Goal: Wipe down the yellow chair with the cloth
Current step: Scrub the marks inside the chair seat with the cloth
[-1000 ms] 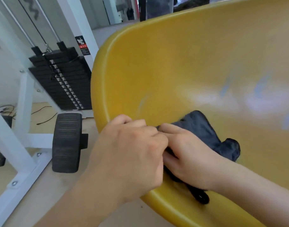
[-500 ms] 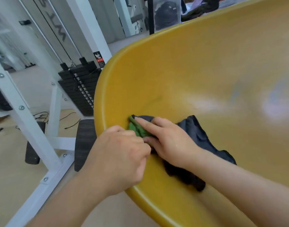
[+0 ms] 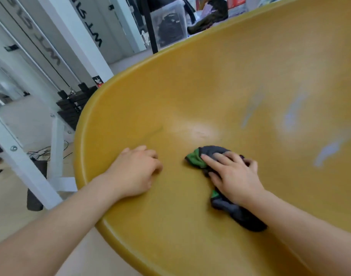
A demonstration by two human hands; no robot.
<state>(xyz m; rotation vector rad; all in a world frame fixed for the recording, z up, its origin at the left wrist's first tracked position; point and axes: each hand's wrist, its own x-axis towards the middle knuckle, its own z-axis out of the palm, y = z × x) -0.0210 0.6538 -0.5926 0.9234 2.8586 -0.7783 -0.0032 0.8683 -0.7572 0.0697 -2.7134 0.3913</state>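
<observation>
The yellow chair fills most of the head view, its glossy moulded seat curving up to the right. A bunched dark grey and green cloth lies on the seat. My right hand presses flat on top of it, fingers spread over the fabric, and part of the cloth trails out under my wrist. My left hand rests on the seat a little to the left of the cloth, fingers curled under, holding nothing, near the chair's left rim.
A white gym machine frame with a black weight stack stands on the floor to the left of the chair. Black cables lie on the floor there. A clear storage bin stands behind the chair.
My left hand has let go of the cloth and moved away to the left. My right hand has slid the cloth rightward, further into the seat. The view has tilted up.
</observation>
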